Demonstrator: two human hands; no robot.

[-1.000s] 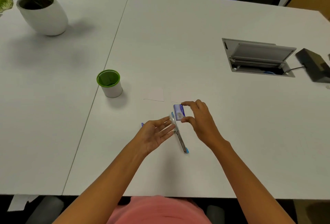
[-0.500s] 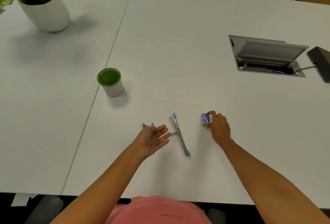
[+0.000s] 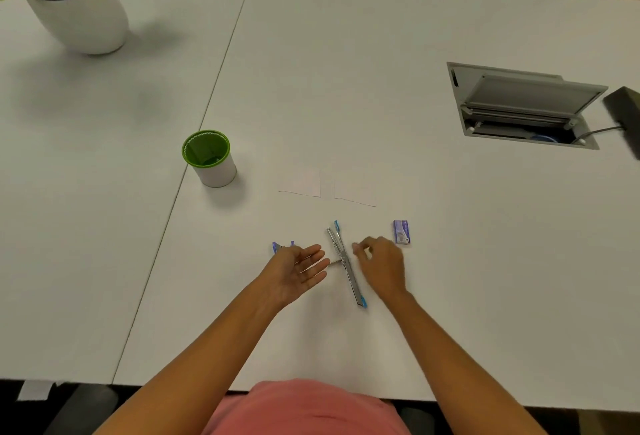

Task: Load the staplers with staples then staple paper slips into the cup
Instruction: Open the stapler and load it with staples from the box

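Observation:
An opened stapler [image 3: 346, 263], unfolded flat with blue tips at both ends, lies on the white table [image 3: 450, 278]. My left hand [image 3: 298, 270] lies palm up just left of it, fingers straight, holding nothing. Close to the stapler's right side hovers my right hand [image 3: 381, 263], fingers loosely curled, nothing seen in it. A small purple staple box [image 3: 401, 232] lies apart to the right. A second blue stapler [image 3: 282, 246] peeks out behind my left hand. Two white paper slips [image 3: 304, 183] [image 3: 355, 192] lie beyond. The green-rimmed cup [image 3: 209, 159] stands at the left.
A potted plant [image 3: 74, 1] stands at the far left corner. An open cable hatch [image 3: 523, 107] is sunk into the table at the right, with a dark device [image 3: 625, 115] and cable beside it. A seam [image 3: 207, 115] runs between two tabletops.
My right hand carried the staple box from above the stapler to the right, set it down and let go, then moved back beside the stapler. My left hand stayed palm up.

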